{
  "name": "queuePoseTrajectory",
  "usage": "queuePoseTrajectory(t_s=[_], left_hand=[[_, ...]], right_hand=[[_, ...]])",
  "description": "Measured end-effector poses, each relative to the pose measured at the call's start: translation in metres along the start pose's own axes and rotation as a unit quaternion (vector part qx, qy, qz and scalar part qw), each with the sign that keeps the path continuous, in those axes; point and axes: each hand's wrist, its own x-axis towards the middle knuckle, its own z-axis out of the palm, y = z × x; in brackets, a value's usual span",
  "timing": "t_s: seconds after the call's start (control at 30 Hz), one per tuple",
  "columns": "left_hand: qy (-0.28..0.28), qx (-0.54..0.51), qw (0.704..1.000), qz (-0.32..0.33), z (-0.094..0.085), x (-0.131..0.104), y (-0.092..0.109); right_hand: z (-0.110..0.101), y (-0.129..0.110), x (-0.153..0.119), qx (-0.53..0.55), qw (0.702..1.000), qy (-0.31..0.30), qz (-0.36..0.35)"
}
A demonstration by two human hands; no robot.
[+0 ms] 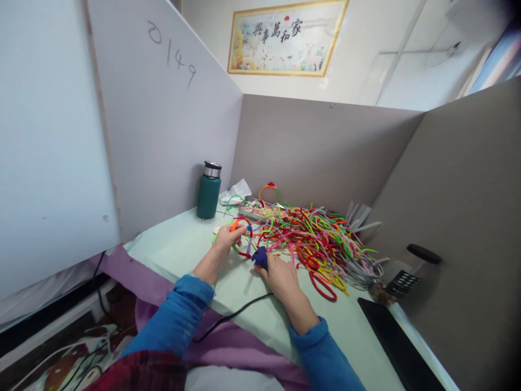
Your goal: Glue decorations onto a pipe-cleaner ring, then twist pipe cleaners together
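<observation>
My left hand (224,239) pinches a ring of coloured pipe cleaners (235,223), with orange, red, purple and green sections, upright over the table. Closed around a dark blue fuzzy piece (259,257) is my right hand (284,277); the piece sits just right of the ring's lower edge. Whether the two touch I cannot tell. Beyond my hands lies a big tangled heap of pipe cleaners (311,231) in red, pink, green, yellow and other colours. A red loop (324,288) rests at the heap's near edge.
A green bottle (208,193) stands at the back left, beside crumpled white tissue (238,191). A metal tray (249,212) is partly under the heap. On the right are a black flat object (396,342) and a clear cup with a black lid (423,253). Partition panels (325,146) enclose the table.
</observation>
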Motion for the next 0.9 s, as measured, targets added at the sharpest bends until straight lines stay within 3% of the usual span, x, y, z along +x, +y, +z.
queuePoseTrajectory(t_s=[0.1, 0.23, 0.33, 0.5, 0.67, 0.9], left_hand=[[-0.014, 0.011, 1.0, 0.008, 0.001, -0.001, 0.001], [-0.04, 0.021, 0.999, 0.014, 0.002, -0.005, 0.003], [-0.054, 0.009, 0.998, 0.02, 0.004, -0.008, 0.005], [-0.057, 0.0, 0.998, 0.016, 0.004, -0.008, 0.005], [-0.079, -0.001, 0.997, 0.011, 0.004, -0.008, 0.006], [-0.077, -0.017, 0.997, 0.01, 0.005, -0.008, 0.007]], right_hand=[[-0.004, 0.007, -0.003, 0.048, 0.998, 0.011, -0.034], [-0.014, 0.014, 0.003, 0.202, 0.972, 0.106, -0.062], [-0.015, 0.004, 0.019, 0.354, 0.918, 0.172, -0.042], [-0.003, -0.022, 0.048, 0.556, 0.817, 0.152, -0.003], [0.005, -0.03, 0.054, 0.63, 0.759, 0.161, 0.017], [0.001, -0.032, 0.051, 0.655, 0.736, 0.172, 0.005]])
